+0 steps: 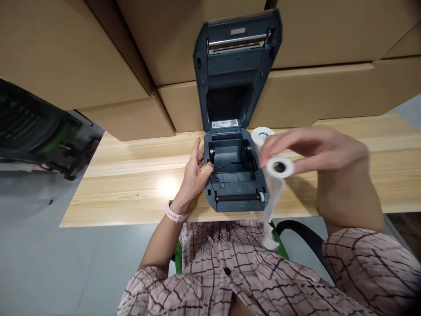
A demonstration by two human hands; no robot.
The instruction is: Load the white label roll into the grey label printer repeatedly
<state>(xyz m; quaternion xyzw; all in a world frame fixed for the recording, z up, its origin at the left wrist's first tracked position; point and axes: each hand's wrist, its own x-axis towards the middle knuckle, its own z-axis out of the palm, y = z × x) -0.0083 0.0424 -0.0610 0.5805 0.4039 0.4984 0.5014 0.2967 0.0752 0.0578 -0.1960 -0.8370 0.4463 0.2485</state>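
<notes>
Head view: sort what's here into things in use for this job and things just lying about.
In use:
- open printer, its side touched by the left hand
- small white roll in the right hand, its loose strip hanging down

Apparently just lying about:
- second white roll beside the printer, perhaps a spare
- cardboard boxes behind

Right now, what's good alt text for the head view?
A person's right hand holds a white roll, strip dangling, beside an opened dark printer on a wooden table; the left hand touches the printer's side. Cartons stand behind.
</notes>
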